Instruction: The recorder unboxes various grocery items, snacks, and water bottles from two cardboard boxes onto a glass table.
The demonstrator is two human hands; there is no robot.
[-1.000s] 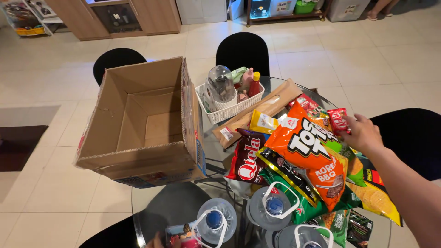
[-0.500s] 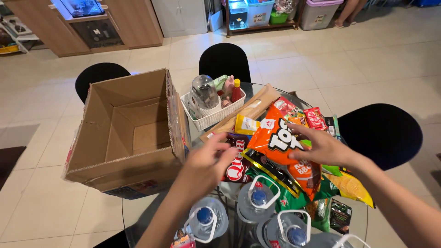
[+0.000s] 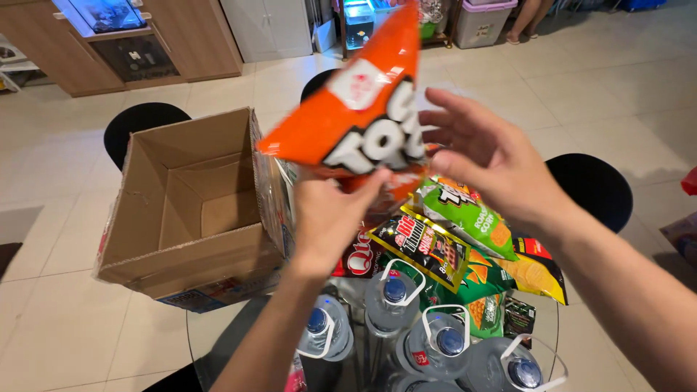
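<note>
Now both hands (image 3: 406, 196) have lifted the orange snack bag (image 3: 356, 116) off the pile.

Big orange crinkly snack bag with a white patch (image 3: 356, 109) is up in the air, above an open brown cardboard box (image 3: 189, 210) on its left. Under it there's a heap: a green and white chip bag (image 3: 468, 214), a black snack pack with yellow edge (image 3: 425, 247), a yellow bag (image 3: 534, 276), and a red pack (image 3: 356, 261) half hidden.
</note>
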